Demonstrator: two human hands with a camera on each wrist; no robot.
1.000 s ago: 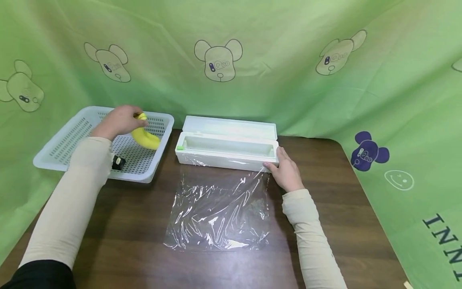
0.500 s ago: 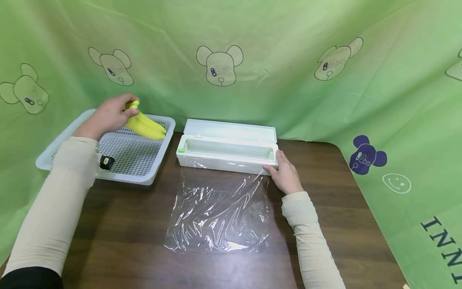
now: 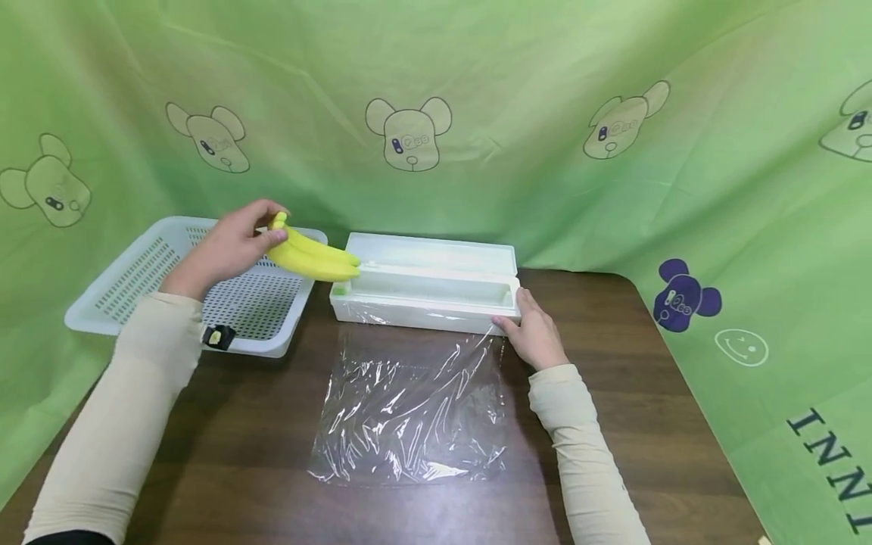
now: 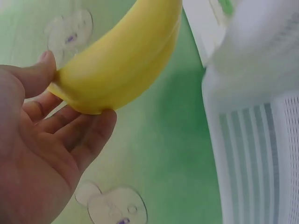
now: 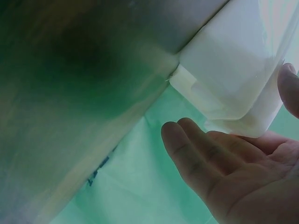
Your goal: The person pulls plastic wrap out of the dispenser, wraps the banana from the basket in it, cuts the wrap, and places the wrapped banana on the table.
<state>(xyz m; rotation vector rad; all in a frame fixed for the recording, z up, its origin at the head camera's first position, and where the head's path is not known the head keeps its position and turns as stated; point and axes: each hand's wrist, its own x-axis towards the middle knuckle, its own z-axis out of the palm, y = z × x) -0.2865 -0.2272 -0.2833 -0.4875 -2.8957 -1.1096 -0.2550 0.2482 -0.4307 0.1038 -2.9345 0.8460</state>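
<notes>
My left hand [image 3: 235, 246] holds a bunch of yellow bananas [image 3: 316, 260] by the stem end, thumb on one side and fingers on the other. In the left wrist view the bananas [image 4: 121, 60] point up and away from the palm. Their tips overlap the left end of a white cling film dispenser [image 3: 415, 314] in the head view. The dispenser's lid [image 3: 432, 253] is tipped back, and a sheet of clear cling film [image 3: 412, 424] runs from its front over the table. My right hand [image 3: 538, 329] grips the dispenser's right end, thumb on the front and fingers around the end.
A pale plastic basket [image 3: 275, 348] with a perforated base stands at the left on the brown wooden table [image 3: 633, 424]. Green printed cloth [image 3: 518, 189] hangs behind and along the right side. A small black device [image 3: 219, 337] sits at the left wrist.
My left hand has lifted the bananas out of the basket and carried them right, toward the dispenser. The right hand keeps its hold on the dispenser's end.
</notes>
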